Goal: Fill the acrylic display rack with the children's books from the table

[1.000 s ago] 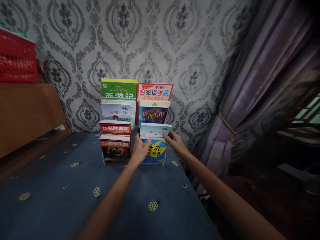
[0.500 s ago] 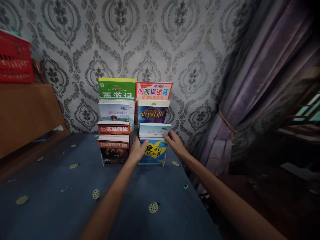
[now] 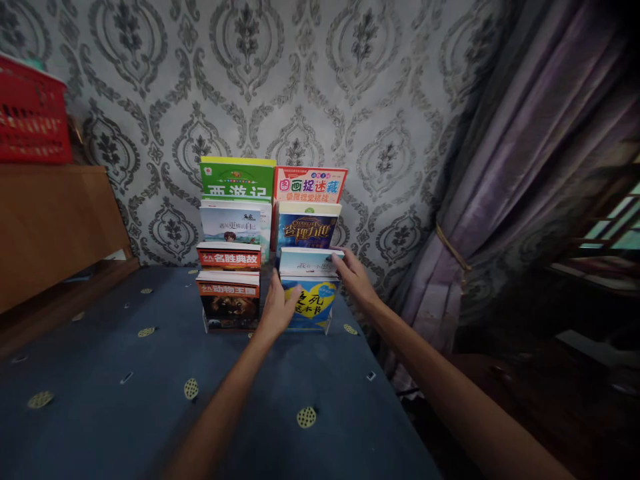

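Note:
Books stand in two columns of stepped tiers in a rack [image 3: 327, 327] with clear side edges. At the front right is a blue book with a yellow heart [image 3: 320, 303]; a pale-blue book [image 3: 307, 264] rises behind it. My left hand [image 3: 277, 308] is at the left edge of these two, its thumb stretched across the yellow-heart book and its fingers reaching back. At the pale-blue book's upper right corner, my right hand [image 3: 356, 277] has its thumb on the cover and its fingers around the side. Behind are a dark-blue book [image 3: 307, 228] and a pink book [image 3: 310, 183].
The left column holds a lion-cover book [image 3: 230, 307], a red book [image 3: 230, 257], a pale landscape-cover book [image 3: 230, 227] and a green book [image 3: 237, 179]. A red basket [image 3: 33, 117] sits on a wooden cabinet [image 3: 55, 227]. Purple curtains [image 3: 490, 167] hang right of the blue-covered table [image 3: 240, 427].
My left hand's thumb has slid slightly right over the yellow-heart book. My right hand has shifted slightly up and right along the pale-blue book's edge. The view has moved a little.

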Tool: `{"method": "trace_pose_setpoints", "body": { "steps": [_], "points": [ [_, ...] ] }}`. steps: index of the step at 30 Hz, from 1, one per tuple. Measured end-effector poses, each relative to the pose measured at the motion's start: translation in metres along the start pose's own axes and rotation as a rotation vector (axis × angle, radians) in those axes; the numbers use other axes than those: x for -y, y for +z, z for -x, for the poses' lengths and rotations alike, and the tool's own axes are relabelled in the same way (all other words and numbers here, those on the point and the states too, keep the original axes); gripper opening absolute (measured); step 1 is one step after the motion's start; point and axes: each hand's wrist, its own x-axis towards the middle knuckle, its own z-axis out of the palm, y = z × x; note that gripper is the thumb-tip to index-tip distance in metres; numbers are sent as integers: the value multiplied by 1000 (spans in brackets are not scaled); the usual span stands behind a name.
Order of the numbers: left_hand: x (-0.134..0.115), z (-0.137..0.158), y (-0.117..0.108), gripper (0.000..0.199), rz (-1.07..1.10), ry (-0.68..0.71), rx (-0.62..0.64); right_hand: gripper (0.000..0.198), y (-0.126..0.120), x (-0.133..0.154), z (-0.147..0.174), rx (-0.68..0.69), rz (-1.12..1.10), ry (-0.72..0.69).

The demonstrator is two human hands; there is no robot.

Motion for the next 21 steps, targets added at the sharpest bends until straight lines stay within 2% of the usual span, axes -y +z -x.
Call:
{"method": "trace_pose_setpoints", "body": {
  "steps": [3,6,12,15,18,21],
  "points": [
    [-10,-3,-1,87,-18,36,-19,40,2,3,-7,-32,61,-11],
    [-17,-8,-2,84,-16,67,-19,39,3,3,-11,-30,87,-42],
    [-18,-12,-3,81,-18,103,-21,38,2,6,-12,9,55,17],
    [-19,-9,-4,83,-18,78,-9,36,-1,9,-12,29,53,10],
    [-18,1,-7,84,-24,50,-22,35,-4,12,-11,-16,114,-62],
    [-15,20,-8,82,-52,71,-25,36,-5,19,-6,-102,250,-211]
  ]
}}
